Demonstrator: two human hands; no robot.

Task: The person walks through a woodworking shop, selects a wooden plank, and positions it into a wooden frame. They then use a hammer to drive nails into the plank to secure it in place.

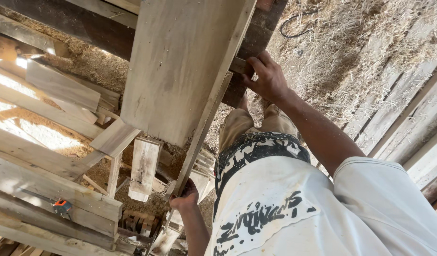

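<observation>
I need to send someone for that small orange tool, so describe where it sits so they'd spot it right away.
Start at the big pale board gripped by the left hand and right hand. Look left of it to the stacked grey planks on the sawdust. The small orange and black tool lies on top of them, the only brightly coloured thing among bare wood.

You hold a broad, pale, weathered wooden board [180, 66] gripped by its long edge, tilted over stacked planks.
</observation>
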